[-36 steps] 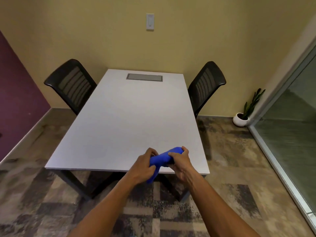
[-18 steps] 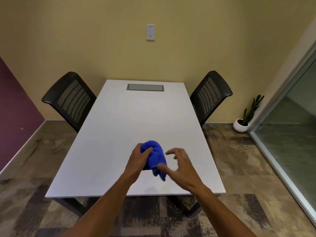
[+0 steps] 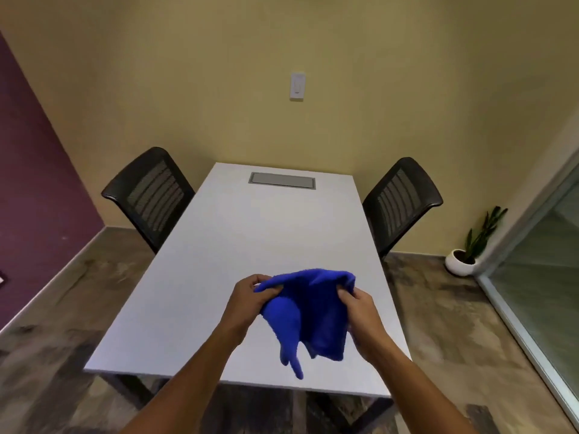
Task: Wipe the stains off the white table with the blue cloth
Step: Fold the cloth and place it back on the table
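Note:
The blue cloth (image 3: 308, 311) hangs spread between both hands above the near part of the white table (image 3: 250, 245). My left hand (image 3: 247, 300) pinches its upper left corner. My right hand (image 3: 360, 311) grips its upper right edge. The cloth's lower folds dangle loose, and its lowest tip hangs near the table's front edge. I can make out no stains on the tabletop in this view.
A grey cable hatch (image 3: 282, 180) is set into the table's far end. Black mesh chairs stand at the left (image 3: 150, 195) and right (image 3: 402, 202) sides. A potted plant (image 3: 463, 260) sits on the floor by the glass partition (image 3: 548, 277) at right.
The cloth was bunched in my left hand; my right hand has now taken hold of it too and the cloth is pulled open. The view has tilted upward.

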A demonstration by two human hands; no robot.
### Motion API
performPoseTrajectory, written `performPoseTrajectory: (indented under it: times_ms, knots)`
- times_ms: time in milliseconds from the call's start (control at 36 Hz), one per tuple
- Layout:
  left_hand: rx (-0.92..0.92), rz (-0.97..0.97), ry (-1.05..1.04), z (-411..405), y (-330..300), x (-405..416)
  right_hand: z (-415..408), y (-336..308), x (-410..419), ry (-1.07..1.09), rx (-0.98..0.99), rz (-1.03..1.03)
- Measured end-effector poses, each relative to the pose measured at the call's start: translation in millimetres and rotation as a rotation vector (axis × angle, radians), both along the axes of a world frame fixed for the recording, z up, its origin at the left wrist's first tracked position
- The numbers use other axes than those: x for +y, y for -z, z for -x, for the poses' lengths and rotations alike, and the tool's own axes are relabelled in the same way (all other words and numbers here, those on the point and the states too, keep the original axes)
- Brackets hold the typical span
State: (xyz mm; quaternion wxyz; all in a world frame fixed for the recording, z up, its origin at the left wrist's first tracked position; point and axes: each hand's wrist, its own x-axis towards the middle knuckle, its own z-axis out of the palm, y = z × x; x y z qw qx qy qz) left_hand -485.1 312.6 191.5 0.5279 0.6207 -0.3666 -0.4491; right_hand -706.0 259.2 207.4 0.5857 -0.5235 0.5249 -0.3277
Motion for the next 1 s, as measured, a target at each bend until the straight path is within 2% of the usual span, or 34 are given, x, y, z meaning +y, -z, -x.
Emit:
performPoseTrajectory:
  times_ms: [139,333,389,500,583,639,750,833,917,1000]
  knots:
    - [0.032,0.006,-0.067,-14,-30,-1,8,-29,-24,-0.029,-0.098,-0.129]
    - [0.480,0.056,0.279,0,-17,11,14,-53,-46,-0.092,-0.244,-0.276]
    - [0.524,0.078,0.330,8,-8,12,14,-54,-53,-0.083,-0.270,-0.310]
    - [0.439,0.107,0.268,17,-2,5,17,-46,-64,-0.119,-0.396,-0.438]
    - [0.400,0.015,0.044,15,-10,0,23,-32,-61,-0.289,-0.252,-0.480]
    - [0.320,-0.042,-0.034,10,-10,-1,28,-19,-61,-0.359,-0.168,-0.437]
    - [0.367,-0.157,0.110,-1,-7,3,29,-3,-61,-0.215,-0.101,-0.313]
    - [0.312,-0.250,0.026,-2,-4,3,30,3,-63,-0.211,-0.068,-0.233]
    - [0.152,-0.299,-0.103,-3,-2,-2,33,4,-65,-0.307,-0.081,-0.128]
    - [-0.060,-0.224,-0.158,-7,2,-7,36,2,-66,-0.397,0.018,0.037]
